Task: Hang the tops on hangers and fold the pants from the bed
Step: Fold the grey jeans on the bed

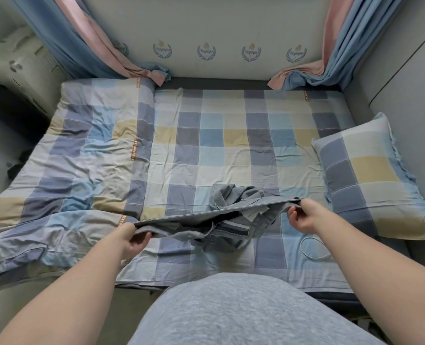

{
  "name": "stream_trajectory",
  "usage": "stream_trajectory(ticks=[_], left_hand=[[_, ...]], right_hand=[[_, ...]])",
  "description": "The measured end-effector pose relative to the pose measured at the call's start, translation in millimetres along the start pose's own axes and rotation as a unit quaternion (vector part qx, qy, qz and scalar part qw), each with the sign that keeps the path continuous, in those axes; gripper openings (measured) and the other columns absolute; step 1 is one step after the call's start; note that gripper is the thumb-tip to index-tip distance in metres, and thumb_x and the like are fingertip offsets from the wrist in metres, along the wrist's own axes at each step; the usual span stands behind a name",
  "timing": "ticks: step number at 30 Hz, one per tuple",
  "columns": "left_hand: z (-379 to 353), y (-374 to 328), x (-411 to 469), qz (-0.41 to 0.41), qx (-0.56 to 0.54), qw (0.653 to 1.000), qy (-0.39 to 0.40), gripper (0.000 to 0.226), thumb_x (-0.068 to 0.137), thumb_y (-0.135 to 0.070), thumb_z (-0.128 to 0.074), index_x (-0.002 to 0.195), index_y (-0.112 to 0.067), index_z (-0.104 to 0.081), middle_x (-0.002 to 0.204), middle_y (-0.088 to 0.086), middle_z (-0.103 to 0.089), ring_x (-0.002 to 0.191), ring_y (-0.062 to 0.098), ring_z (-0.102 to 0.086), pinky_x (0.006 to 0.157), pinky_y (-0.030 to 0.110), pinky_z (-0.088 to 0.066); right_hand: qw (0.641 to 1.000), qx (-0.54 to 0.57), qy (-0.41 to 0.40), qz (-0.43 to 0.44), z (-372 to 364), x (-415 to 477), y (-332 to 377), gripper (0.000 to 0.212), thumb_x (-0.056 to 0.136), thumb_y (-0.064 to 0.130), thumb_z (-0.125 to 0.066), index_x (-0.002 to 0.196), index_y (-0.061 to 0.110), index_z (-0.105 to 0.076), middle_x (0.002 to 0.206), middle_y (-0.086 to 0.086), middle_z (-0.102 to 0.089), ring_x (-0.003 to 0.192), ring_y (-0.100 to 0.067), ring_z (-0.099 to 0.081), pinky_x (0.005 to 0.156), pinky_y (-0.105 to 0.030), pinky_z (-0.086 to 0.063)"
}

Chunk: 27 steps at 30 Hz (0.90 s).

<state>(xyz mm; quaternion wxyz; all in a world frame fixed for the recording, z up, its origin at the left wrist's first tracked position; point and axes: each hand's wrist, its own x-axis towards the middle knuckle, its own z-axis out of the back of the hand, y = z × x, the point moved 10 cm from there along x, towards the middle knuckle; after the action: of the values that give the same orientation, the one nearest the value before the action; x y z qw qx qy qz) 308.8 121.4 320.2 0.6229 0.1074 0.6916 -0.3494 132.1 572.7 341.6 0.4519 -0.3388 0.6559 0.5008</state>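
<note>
Grey pants (226, 215) stretched between left hand (134, 239), right hand (303, 216) (waistband taut)

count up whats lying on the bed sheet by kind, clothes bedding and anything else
grey pants: 1
quilt: 1
pillow: 1
white cable: 1
total: 4

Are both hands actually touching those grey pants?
Touching. The head view shows the left hand and right hand each pinching one end of the waistband of the grey pants, which is stretched between them.
</note>
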Motion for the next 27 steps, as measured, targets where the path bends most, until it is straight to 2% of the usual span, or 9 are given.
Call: stream_trajectory(ticks=[4,9,12,14,16,18,22,24,27], left_hand=[[-19.8,2.2,-9.6,0.029,-0.137,0.983,0.116,0.034,0.108,-0.009,-0.034,0.098,-0.012,-0.067,0.069,0.018,-0.070,0.043,0.023,-0.064,0.036,0.023,-0.051],[-17.0,0.2,-6.8,0.044,-0.209,0.974,0.082,0.031,0.105,-0.002,-0.032,0.088,0.007,-0.056,0.072,0.021,-0.064,0.054,0.029,-0.065,0.050,0.026,-0.058],[-24.4,-20.7,-15.1,0.019,-0.241,0.962,0.126,0.018,0.075,0.012,-0.057,0.092,0.004,-0.057,0.092,0.016,-0.062,0.085,0.026,-0.062,0.098,0.032,-0.052],[-29.2,-38.7,-22.9,-0.022,-0.235,0.954,0.184,0.063,0.039,0.017,-0.072,0.098,0.002,-0.057,0.096,0.015,-0.064,0.097,0.026,-0.063,0.097,0.036,-0.047],[-34.8,-49.5,-30.8,-0.048,-0.228,0.949,0.213,0.061,0.042,0.020,-0.073,0.097,0.001,-0.056,0.095,0.014,-0.066,0.103,0.025,-0.064,0.091,0.036,-0.048],[-34.0,-56.0,-30.5,-0.088,-0.185,0.967,0.154,0.019,0.082,0.015,-0.053,0.092,-0.001,-0.056,0.086,0.011,-0.070,0.093,0.019,-0.069,0.084,0.030,-0.053],[-24.5,-82.0,-24.2,-0.242,-0.085,0.966,0.022,0.013,0.100,-0.004,-0.057,0.089,-0.011,-0.061,0.079,0.005,-0.072,0.059,0.008,-0.071,0.069,0.022,-0.055],[-14.0,-93.4,-29.3,-0.317,0.010,0.946,-0.060,0.008,0.098,-0.017,-0.065,0.092,-0.011,-0.065,0.090,0.010,-0.070,0.072,0.017,-0.070,0.074,0.030,-0.053],[-7.8,-116.5,-55.0,-0.419,0.201,0.863,-0.196,0.013,0.096,-0.028,-0.066,0.092,-0.016,-0.067,0.093,0.010,-0.066,0.090,0.030,-0.061,0.076,0.032,-0.041]], right_hand=[[0.995,0.065,0.055,-0.042,-13.0,-5.8,-4.5,0.031,0.102,0.017,-0.039,0.073,0.012,-0.047,0.042,-0.003,-0.046,0.029,-0.009,-0.046,0.029,-0.014,-0.037],[0.993,0.108,0.028,0.034,-20.0,-12.0,12.1,0.030,0.104,0.009,-0.041,0.079,-0.001,-0.055,0.048,-0.013,-0.060,0.035,-0.019,-0.059,0.036,-0.024,-0.051],[0.990,0.109,0.065,0.057,-27.3,-18.1,19.8,0.022,0.100,0.007,-0.050,0.084,-0.003,-0.060,0.067,-0.020,-0.070,0.061,-0.027,-0.073,0.057,-0.036,-0.061],[0.988,0.081,0.117,0.062,-37.3,-25.0,23.5,0.012,0.095,0.009,-0.059,0.085,0.005,-0.066,0.085,-0.017,-0.075,0.090,-0.026,-0.072,0.077,-0.038,-0.058],[0.983,0.044,0.155,0.084,-46.2,-31.0,30.1,0.010,0.094,0.008,-0.059,0.089,0.010,-0.068,0.097,-0.011,-0.076,0.104,-0.024,-0.068,0.087,-0.039,-0.052],[0.979,0.005,0.169,0.112,-53.0,-34.5,37.2,0.019,0.095,0.001,-0.051,0.094,0.010,-0.067,0.100,-0.006,-0.076,0.107,-0.022,-0.067,0.090,-0.040,-0.050],[0.951,-0.207,0.077,0.218,-52.3,-43.5,64.6,0.019,0.100,0.005,-0.049,0.107,0.016,-0.062,0.101,-0.003,-0.078,0.094,-0.017,-0.073,0.079,-0.036,-0.050],[0.905,-0.317,-0.006,0.282,-45.8,-49.5,84.5,0.010,0.099,0.011,-0.054,0.106,0.018,-0.054,0.096,-0.006,-0.076,0.080,-0.017,-0.072,0.071,-0.033,-0.047],[0.822,-0.410,-0.115,0.379,-41.4,-61.6,116.8,0.010,0.095,0.014,-0.060,0.102,0.013,-0.053,0.100,-0.015,-0.066,0.082,-0.027,-0.060,0.074,-0.038,-0.046]])
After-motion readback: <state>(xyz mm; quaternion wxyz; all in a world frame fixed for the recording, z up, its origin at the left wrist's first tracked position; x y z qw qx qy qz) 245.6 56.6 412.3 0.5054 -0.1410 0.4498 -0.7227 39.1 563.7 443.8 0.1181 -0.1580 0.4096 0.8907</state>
